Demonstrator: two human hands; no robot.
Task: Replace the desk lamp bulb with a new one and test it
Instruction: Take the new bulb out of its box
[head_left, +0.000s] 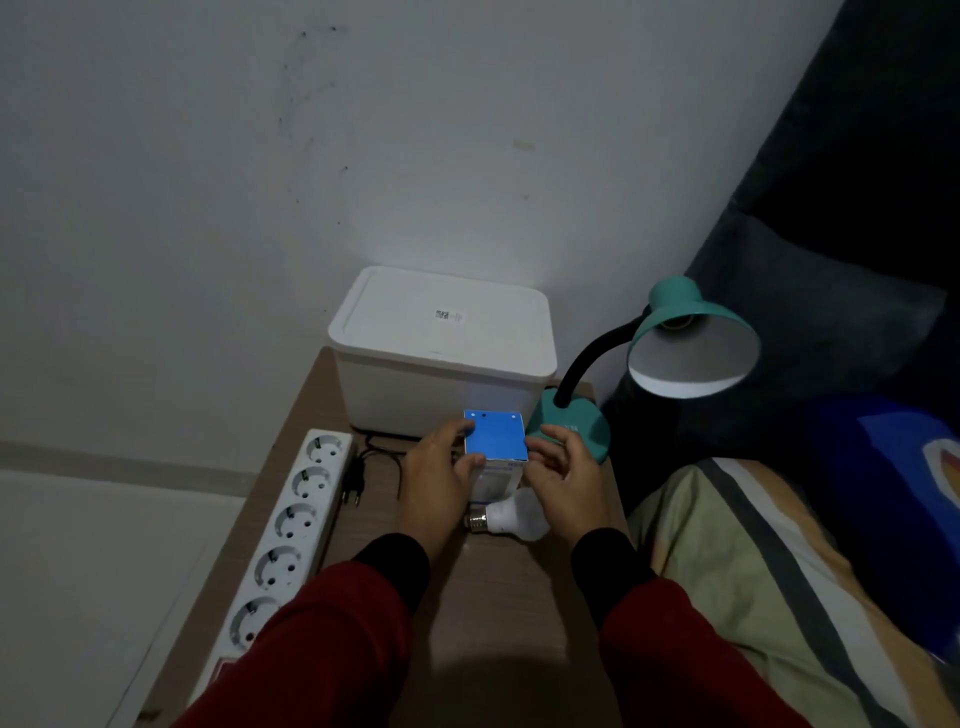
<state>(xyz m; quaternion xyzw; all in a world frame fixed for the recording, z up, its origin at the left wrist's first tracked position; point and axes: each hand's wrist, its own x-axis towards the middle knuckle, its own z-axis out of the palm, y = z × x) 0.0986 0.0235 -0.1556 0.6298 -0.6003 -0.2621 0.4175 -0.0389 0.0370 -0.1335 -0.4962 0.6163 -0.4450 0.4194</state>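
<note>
The room is dim and looks gray-blue. The brightest spot is a soft glow on the wall (447, 228) just above the white box (441, 338). The inside of the lamp shade (693, 358) catches some light along its lower rim. A dark round shadow lies on the table (498, 597) near the bottom edge. The far right side is almost black. Straight lines bend near the edges. Everything looks a bit soft and grainy.
</note>
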